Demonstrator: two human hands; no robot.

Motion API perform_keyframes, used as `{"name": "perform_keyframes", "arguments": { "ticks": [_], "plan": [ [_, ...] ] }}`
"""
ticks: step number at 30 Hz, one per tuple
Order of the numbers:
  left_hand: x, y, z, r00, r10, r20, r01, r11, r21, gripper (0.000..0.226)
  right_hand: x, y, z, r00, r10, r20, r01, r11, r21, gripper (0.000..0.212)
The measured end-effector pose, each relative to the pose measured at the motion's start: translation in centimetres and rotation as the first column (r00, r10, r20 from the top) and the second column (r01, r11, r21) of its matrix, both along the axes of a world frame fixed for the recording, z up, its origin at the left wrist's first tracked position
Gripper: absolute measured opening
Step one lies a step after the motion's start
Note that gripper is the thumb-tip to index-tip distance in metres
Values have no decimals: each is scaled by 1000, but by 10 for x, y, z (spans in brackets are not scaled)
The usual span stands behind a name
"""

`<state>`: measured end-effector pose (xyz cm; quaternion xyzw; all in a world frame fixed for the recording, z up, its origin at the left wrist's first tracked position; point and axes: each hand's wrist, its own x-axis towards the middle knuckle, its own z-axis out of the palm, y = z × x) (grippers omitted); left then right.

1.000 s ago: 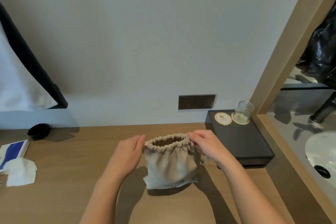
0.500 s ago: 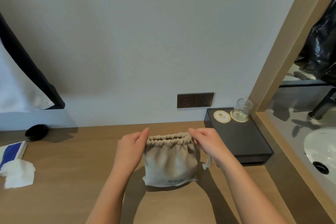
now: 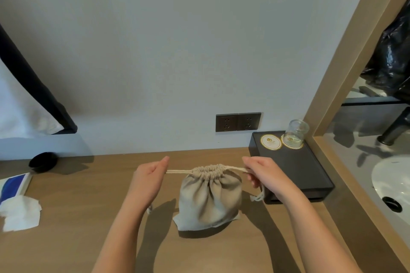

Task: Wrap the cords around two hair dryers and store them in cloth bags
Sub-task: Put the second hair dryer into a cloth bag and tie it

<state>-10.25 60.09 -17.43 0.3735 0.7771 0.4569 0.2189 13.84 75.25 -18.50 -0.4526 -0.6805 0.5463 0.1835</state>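
Pinching one end of drawstring [image 3: 177,171] w/ left hand [image 3: 148,180], fingers curled round it, thumb up. Same on opp. side w/ right hand [image 3: 266,175], gripping the other cord run. Both held well apart, level w/ bag mouth, cords taut & horizontal betw. them. Knotted tail dangling below right hand, just beside tray front; another tail showing by left wrist. Between the hands: beige cloth bag [image 3: 209,199], upright on wooden desk [image 3: 88,239], mouth gathered tight into pleats, body bulging, contents hidden, bottom corners splayed on the wood. To the right, at desk's back corner: black tray [image 3: 295,168] w/ round gold-rimmed coaster [image 3: 270,142] & clear glass [image 3: 296,134] on a second one. Behind, on wall: dbl dark socket [image 3: 237,121]. Far left on desk: crumpled white tissue [image 3: 20,213], blue-and-white pack [image 3: 13,186], small black round item [image 3: 43,162]; white pillow [image 3: 20,104] above. Far right, past wooden frame: white basin [image 3: 390,184], dark tap [image 3: 395,128], black plastic bag [image 3: 392,55].
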Motion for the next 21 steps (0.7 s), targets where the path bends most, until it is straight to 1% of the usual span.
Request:
{"name": "perform_keyframes", "arguments": {
  "ticks": [2, 4, 6, 8, 11, 16, 19, 21],
  "plan": [
    [2, 2, 3, 1000, -16, -12, 17, 1000, 23, 47, -8, -4, 1, 997, 73, 25, -73, 997, -3, 41],
    [4, 3, 7, 999, -39, -28, 40, 998, 38, 47, -21, -8, 2, 984, 152, 94, -155, 988, 28, 44],
    [3, 3, 9, 998, -45, -49, 48, 997, 53, 47, -32, -12, 2, 973, 179, 142, -188, 981, 53, 43],
    [4, 3, 10, 998, -56, -41, 57, 997, 42, 49, -38, -13, 1, 979, 168, 120, -176, 983, 60, 43],
    [9, 4, 10, 992, -122, -23, 121, 991, -55, 48, -40, -15, 1, 984, 168, 52, -170, 985, 30, 43],
    [24, 15, 8, 963, -268, 19, 266, 944, -196, 52, -37, -17, 2, 985, 172, 6, -172, 985, -7, 42],
    [32, 24, 7, 954, -294, -64, 270, 931, -246, 53, -35, -18, 1, 987, 158, -4, -158, 987, -25, 42],
    [36, 27, 5, 952, -284, -116, 253, 940, -227, 52, -34, -17, 1, 990, 143, 7, -143, 990, -12, 44]
  ]
}}
